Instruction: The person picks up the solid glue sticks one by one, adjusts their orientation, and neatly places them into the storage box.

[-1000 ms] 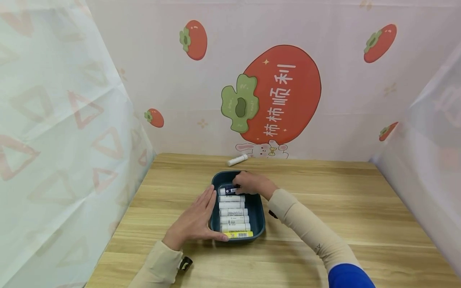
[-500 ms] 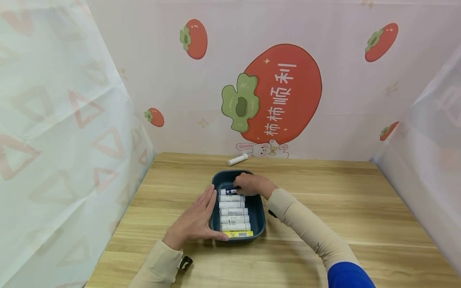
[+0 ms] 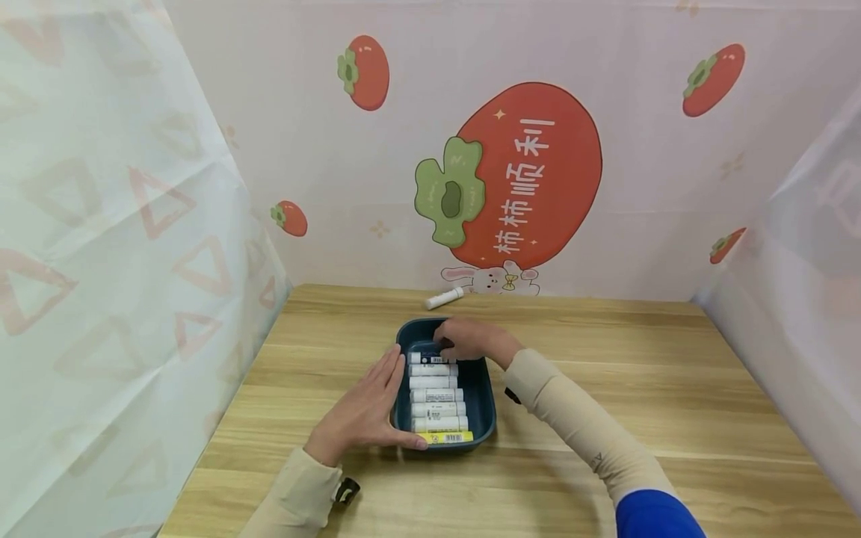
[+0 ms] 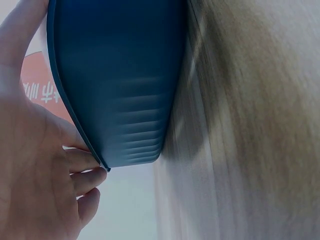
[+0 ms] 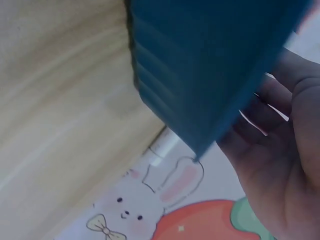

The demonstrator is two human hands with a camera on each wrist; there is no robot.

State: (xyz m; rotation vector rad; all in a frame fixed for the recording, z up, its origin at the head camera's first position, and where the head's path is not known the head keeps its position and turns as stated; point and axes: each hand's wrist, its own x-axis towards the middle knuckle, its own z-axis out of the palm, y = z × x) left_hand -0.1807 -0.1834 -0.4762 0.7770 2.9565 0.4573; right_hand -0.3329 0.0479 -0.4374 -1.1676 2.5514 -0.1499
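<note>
A dark teal plastic bin (image 3: 480, 407) holds a row of small capped stick tubes that look like lip balms. Several white tubes (image 3: 436, 396) lie side by side, with a yellow tube (image 3: 447, 438) at the near end and a dark blue tube (image 3: 430, 359) at the far end. My left hand (image 3: 363, 407) rests along the bin's left side, fingers extended by the rim and thumb at the near corner. Inside the bin's far right part, my right hand (image 3: 471, 340) bends its fingers over the dark blue tube's right end; whether they pinch it is hidden.
One loose white tube (image 3: 444, 298) lies behind the bin near the wooden table's (image 3: 605, 373) back edge. A printed cloth backdrop (image 3: 646, 187) rises behind, and cloth hangs at both sides.
The dark blue tube has shifted slightly and lies level beside the white ones. My right hand has moved slightly within the bin. The left hand and bin have stayed put.
</note>
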